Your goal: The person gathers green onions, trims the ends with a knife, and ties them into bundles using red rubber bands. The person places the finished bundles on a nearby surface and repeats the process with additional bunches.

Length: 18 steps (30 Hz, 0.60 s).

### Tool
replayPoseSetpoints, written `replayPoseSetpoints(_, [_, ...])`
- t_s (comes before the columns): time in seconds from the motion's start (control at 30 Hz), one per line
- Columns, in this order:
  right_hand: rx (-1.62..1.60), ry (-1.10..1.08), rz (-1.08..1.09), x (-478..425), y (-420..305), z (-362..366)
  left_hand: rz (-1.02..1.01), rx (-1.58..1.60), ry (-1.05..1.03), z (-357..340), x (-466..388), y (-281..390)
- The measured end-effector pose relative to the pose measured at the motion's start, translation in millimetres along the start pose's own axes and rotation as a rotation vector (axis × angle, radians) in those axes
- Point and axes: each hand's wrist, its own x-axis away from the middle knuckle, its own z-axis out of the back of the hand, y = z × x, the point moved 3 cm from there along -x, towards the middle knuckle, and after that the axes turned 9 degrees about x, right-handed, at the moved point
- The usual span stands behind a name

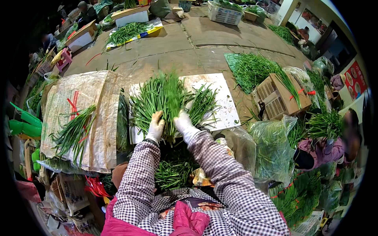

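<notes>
A large heap of green chives (156,94) lies on a white board (212,84) in front of me, its cut ends towards my body. My left hand (155,126), in a pale glove, curls its fingers on the near left part of the heap. Beside it my right hand (183,122), gloved too, grips some of the chives; the leaves rising above it are blurred by motion. A smaller pile of chives (203,103) rests on the board right of that hand. More loose leaves (174,174) show below, between my forearms.
Left, a sack-covered surface (103,118) bears a chive bundle (75,129) with red ties. Red ties (96,185) hang below it. Right stand clear plastic bags (268,144) and a crate topped with cardboard (291,94). Another person holds chives (327,125) at far right.
</notes>
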Motion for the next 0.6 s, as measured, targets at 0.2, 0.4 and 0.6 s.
replayPoseSetpoints(0.2, [0.156,0.056,0.211,41.0,-7.3,-19.1,0.045,-0.313,0.152,0.9,11.7,30.4])
replayPoseSetpoints(0.4, [0.236,0.250,0.168,-9.8,64.5,19.6,-0.006,-0.820,-0.119,-31.6,13.0,73.5])
replayPoseSetpoints(0.6, [0.146,-0.101,0.492,-50.1,109.6,-15.5,0.060,-0.764,-0.141,-21.6,17.8,42.9])
